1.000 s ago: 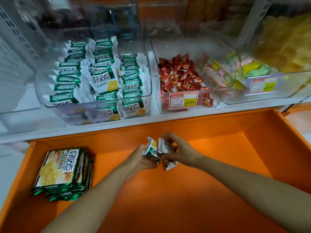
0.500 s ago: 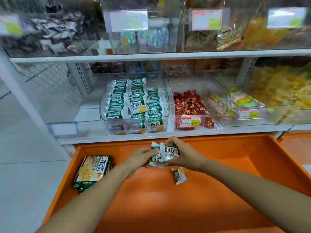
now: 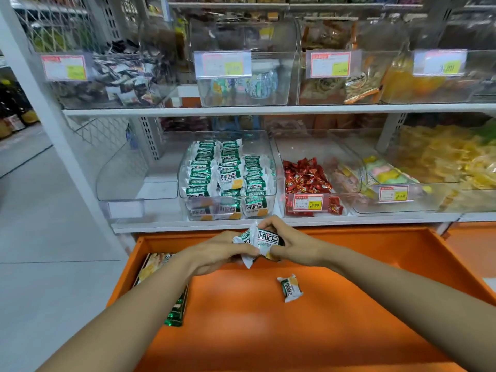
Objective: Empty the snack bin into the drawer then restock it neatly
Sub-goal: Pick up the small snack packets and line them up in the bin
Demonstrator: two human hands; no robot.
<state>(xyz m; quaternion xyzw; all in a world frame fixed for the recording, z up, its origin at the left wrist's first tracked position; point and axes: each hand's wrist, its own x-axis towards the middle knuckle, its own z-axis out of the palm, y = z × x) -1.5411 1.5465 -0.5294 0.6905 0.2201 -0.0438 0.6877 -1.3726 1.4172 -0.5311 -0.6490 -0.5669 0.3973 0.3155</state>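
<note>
Your left grip point(image 3: 225, 251) and right grip point(image 3: 292, 245) meet over the far edge of the drawer, and both are closed on the same small bunch of packets point(image 3: 264, 238). The left fingers curl under and around it from the left, while the right thumb and fingers pinch it from the right. The front packet faces you with its label readable. How many packets are in the bunch cannot be told, though there seem to be two or three.

Just near of your right grip, one loose packet point(image 3: 290, 288) lies alone on the orange floor of the drawer point(image 3: 268, 331). At the drawer's left side is a stack of larger packs point(image 3: 157, 265), partly hidden under your left forearm.

Beyond your grips, on the shelf point(image 3: 188, 227), the snack bin point(image 3: 273, 167) already holds three tidy rows of the same green-and-white packets. To its right is a bin of red sweets point(image 3: 306, 178).

Judging by this, the emptying is done and the restocking is nearly done. What seems to be left is the bunch you are holding and the loose packet. The right-hand row starts nearer to you than the other two, so the room behind it at the far right looks like the likely place for them.
</note>
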